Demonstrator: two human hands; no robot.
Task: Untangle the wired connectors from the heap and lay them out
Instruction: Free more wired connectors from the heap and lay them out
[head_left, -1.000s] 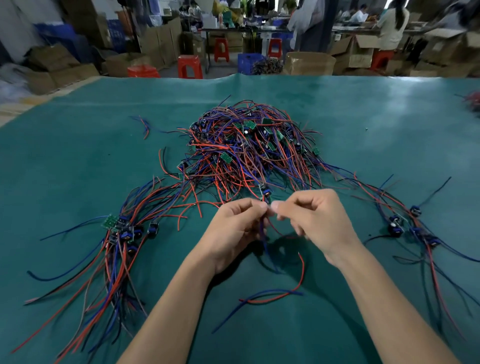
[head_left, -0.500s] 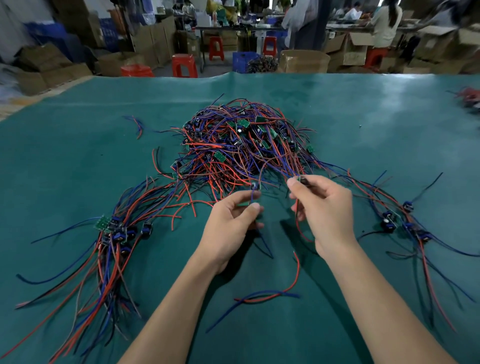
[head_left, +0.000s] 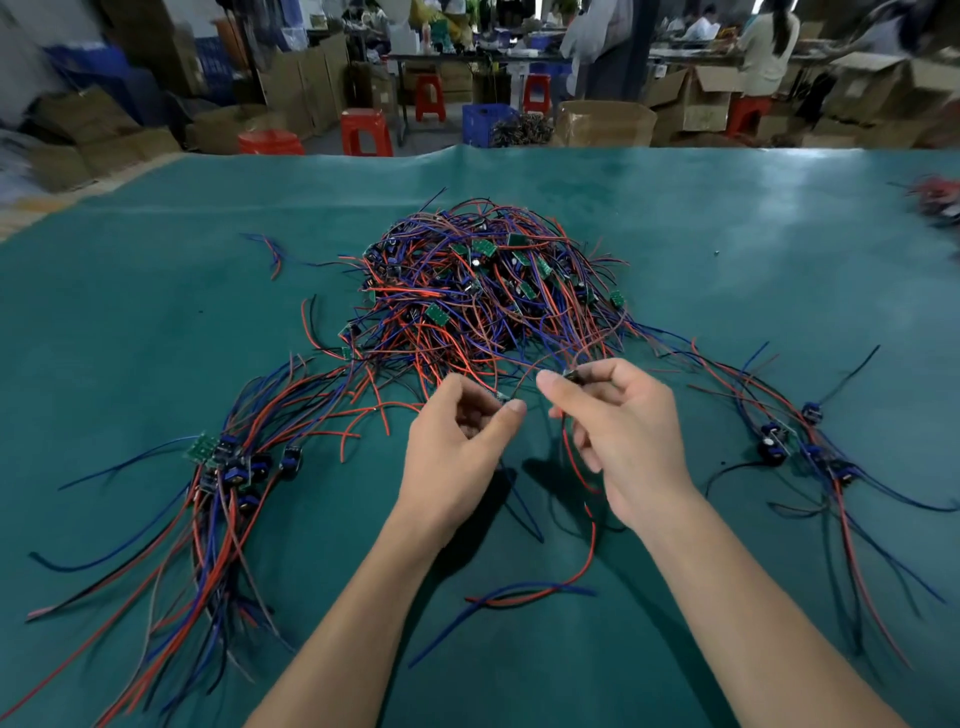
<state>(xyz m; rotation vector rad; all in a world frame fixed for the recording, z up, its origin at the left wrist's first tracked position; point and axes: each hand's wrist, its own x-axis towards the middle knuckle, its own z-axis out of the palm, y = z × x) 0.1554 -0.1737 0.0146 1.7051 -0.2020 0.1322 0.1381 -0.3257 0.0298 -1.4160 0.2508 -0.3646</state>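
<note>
Two connectors (head_left: 571, 375) between pinching fingers (head_left: 550, 383)

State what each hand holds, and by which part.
Right hand pinches a wired connector by its small dark body. Left hand pinches another small piece; which part cannot be told.

no readable text, labels or numbers

We see the left hand (head_left: 457, 447) and the right hand (head_left: 618, 431) each pinching a small connector just in front of the tangled heap (head_left: 483, 296) at the middle of the green worktop (head_left: 156, 322), with laid-out bundles (head_left: 228, 467) toward its left and right edges.
</note>
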